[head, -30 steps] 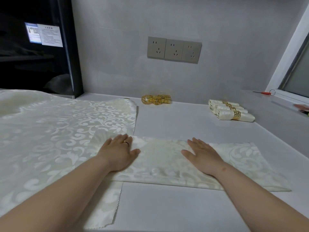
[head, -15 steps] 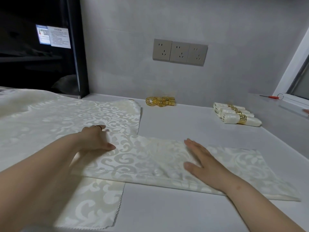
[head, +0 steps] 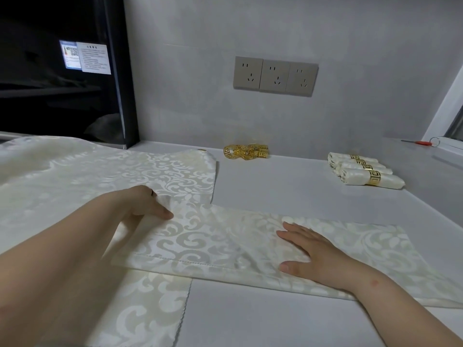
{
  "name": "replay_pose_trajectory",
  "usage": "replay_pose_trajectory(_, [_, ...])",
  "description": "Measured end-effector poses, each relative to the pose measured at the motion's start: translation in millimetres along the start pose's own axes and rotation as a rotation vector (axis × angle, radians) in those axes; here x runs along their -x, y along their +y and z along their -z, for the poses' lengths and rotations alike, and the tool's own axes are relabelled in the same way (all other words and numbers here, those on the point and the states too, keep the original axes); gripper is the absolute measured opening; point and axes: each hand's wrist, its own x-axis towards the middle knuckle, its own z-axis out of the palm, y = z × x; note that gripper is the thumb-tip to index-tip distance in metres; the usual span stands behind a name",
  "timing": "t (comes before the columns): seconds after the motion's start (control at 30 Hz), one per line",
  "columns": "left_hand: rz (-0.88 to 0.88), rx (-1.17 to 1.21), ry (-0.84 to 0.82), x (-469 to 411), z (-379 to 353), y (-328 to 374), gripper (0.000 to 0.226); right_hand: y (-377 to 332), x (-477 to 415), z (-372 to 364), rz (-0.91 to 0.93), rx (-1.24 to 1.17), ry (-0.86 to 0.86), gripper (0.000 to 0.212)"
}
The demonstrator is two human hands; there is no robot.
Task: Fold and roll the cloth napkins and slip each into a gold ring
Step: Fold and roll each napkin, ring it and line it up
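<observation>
Here we are at the left end of things: our left hand (head: 146, 204) has its fingers curled onto the left end of the folded napkin (head: 225, 241), thumb on top, a bit of cloth bunched at the knuckles. The napkin lies as one long band, its long axis running left to right across the counter (head: 275, 186), dipping a little toward us on the right. Further along, our right hand (head: 315, 254) lies flat and open on the band, past its middle, palm down, holding nothing.

So the left hand is the one at the band's end, and we judge that any roll would start there and travel rightward along that axis toward the flat hand.

Now the surroundings. A dark cabinet (head: 62, 71) stands far left, with the pile of unfolded napkins (head: 75, 181) spread below it, the band's left end overlapping the pile. By the grey back wall sits a heap of gold rings (head: 246, 152), well apart from both hands, under three wall sockets (head: 275, 76). To the right lie the finished rolls (head: 363, 171), each in its ring. A red-handled tool (head: 421, 142) rests on the window ledge.
</observation>
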Motion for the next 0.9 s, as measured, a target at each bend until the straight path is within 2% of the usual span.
replay_pose_trajectory(0.07, [-0.043,0.173,0.01,5,-1,1,0.046,0,0,0,0.0,0.008,-0.003,0.142])
replay_pose_trajectory(0.13, [-0.071,0.345,0.016,9,-1,1,0.048,-1,-1,0,0.001,0.015,-0.009,0.141])
replay_pose_trajectory(0.23, [-0.095,0.444,-0.059,18,2,-3,0.037,-1,-1,1,0.006,0.023,-0.013,0.14])
replay_pose_trajectory(0.4, [-0.001,0.342,-0.221,30,12,-19,0.023,-3,2,2,0.013,0.023,-0.018,0.139])
replay_pose_trajectory(0.5, [0.046,0.268,-0.26,40,16,-30,0.021,-4,2,2,0.007,0.026,-0.014,0.14])
replay_pose_trajectory(0.7, [-0.083,0.469,-0.197,56,21,-33,0.047,-8,6,1,-0.011,0.024,-0.02,0.141])
replay_pose_trajectory(0.9, [-0.16,0.679,-0.12,68,30,-24,0.038,-19,6,-4,-0.034,0.027,-0.046,0.142])
